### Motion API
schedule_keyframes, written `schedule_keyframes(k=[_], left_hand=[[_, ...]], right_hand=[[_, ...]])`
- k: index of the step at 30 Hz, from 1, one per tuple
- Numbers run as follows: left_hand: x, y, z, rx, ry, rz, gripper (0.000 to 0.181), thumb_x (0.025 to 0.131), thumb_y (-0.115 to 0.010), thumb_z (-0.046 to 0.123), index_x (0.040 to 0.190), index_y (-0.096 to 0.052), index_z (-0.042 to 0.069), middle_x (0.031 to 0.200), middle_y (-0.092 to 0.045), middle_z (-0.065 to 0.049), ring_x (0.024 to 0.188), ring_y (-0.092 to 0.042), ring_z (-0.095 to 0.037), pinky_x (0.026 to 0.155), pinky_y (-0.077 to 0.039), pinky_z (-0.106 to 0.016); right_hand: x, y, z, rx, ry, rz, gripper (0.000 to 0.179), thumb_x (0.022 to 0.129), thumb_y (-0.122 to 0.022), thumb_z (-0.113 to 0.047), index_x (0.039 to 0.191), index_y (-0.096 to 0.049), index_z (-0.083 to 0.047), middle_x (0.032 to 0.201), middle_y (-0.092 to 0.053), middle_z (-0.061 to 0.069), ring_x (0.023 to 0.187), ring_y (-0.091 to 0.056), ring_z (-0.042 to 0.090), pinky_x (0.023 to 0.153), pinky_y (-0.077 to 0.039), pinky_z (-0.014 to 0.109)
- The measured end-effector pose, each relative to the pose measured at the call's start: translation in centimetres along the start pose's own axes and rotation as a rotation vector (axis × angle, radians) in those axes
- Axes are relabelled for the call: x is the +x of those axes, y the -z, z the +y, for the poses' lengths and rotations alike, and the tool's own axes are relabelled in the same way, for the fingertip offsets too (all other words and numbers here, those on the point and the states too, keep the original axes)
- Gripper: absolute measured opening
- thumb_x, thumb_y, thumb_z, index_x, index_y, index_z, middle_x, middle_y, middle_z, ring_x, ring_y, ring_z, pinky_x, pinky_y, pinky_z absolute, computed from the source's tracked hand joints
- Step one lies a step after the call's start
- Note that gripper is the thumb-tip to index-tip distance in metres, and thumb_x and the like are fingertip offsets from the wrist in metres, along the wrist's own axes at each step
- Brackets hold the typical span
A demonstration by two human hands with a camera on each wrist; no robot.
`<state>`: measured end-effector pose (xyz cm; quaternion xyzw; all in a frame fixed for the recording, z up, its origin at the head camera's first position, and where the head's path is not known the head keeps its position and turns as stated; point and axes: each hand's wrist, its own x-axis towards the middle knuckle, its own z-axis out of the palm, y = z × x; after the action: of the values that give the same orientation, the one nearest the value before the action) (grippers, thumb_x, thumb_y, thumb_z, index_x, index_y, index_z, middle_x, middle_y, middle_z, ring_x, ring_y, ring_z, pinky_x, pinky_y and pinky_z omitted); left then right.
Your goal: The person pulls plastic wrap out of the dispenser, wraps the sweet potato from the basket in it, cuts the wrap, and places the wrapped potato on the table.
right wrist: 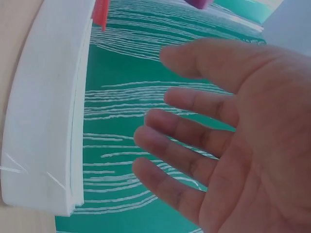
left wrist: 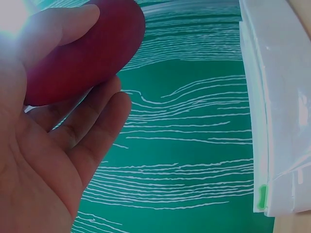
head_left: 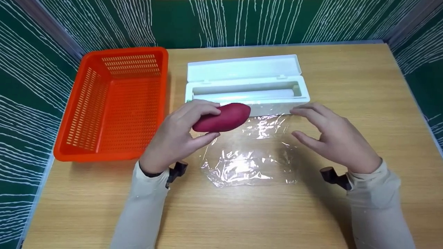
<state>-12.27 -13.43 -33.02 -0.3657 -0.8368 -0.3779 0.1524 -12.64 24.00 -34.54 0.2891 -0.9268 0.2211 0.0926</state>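
Observation:
My left hand (head_left: 174,133) holds a smooth dark-red sweet potato (head_left: 228,117) between thumb and fingers, raised above the table. In the left wrist view the thumb lies across the sweet potato (left wrist: 107,48) and the fingertips are under it. The right hand (head_left: 337,140) hovers to the right with fingers apart, holding nothing; the right wrist view shows its palm bare. Between the hands a sheet of clear cling film (head_left: 238,166) lies crinkled on the table. It stretches from the front of a white cling film dispenser (head_left: 270,110), whose lid (head_left: 242,67) stands open, showing the roll inside.
An orange plastic basket (head_left: 104,157) with slotted sides stands at the left, nothing inside it. The wooden table (head_left: 263,218) is bordered by green panels (head_left: 173,24) with white streaks at the back and sides.

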Motion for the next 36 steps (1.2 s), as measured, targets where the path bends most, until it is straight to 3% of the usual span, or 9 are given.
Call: schedule_keyframes(k=[11,22,30,36], left_hand=[[0.4,-1.1,0.1,0.028,-0.011,-0.059,0.036,0.092,-0.078,0.018,0.126,-0.064,0.015,0.134,-0.066,0.003,0.123,-0.06,-0.01,0.1,-0.052,-0.027],[0.5,-2.5,0.4,0.084,-0.004,-0.092,0.049,0.09,-0.083,0.031,0.134,-0.067,0.019,0.125,-0.071,0.003,0.114,-0.059,-0.013,0.093,-0.051,-0.031],[0.9,-5.3,0.2,0.113,-0.007,-0.239,0.05,0.089,-0.083,0.029,0.135,-0.067,0.018,0.121,-0.072,0.004,0.109,-0.06,-0.013,0.095,-0.05,-0.03],[0.8,-7.8,-0.3,0.128,0.135,-0.394,0.048,0.092,-0.08,0.033,0.135,-0.065,0.02,0.122,-0.071,0.005,0.111,-0.058,-0.016,0.099,-0.046,-0.037]], right_hand=[[-0.2,0.2,-0.2,-0.028,0.016,0.005,0.058,0.087,-0.084,-0.015,0.14,-0.062,-0.009,0.135,-0.062,0.009,0.12,-0.064,0.029,0.097,-0.054,0.053],[-0.1,0.2,-0.2,-0.034,-0.019,-0.018,0.061,0.089,-0.083,-0.019,0.144,-0.058,-0.01,0.139,-0.061,0.011,0.123,-0.063,0.032,0.098,-0.053,0.055],[-0.1,0.1,0.0,-0.04,-0.013,-0.031,0.057,0.089,-0.083,-0.019,0.141,-0.06,-0.007,0.137,-0.062,0.013,0.122,-0.062,0.033,0.099,-0.053,0.056],[0.0,0.0,-0.2,-0.037,-0.01,-0.039,0.055,0.09,-0.082,-0.02,0.139,-0.061,-0.006,0.135,-0.063,0.013,0.121,-0.063,0.033,0.098,-0.053,0.056]])
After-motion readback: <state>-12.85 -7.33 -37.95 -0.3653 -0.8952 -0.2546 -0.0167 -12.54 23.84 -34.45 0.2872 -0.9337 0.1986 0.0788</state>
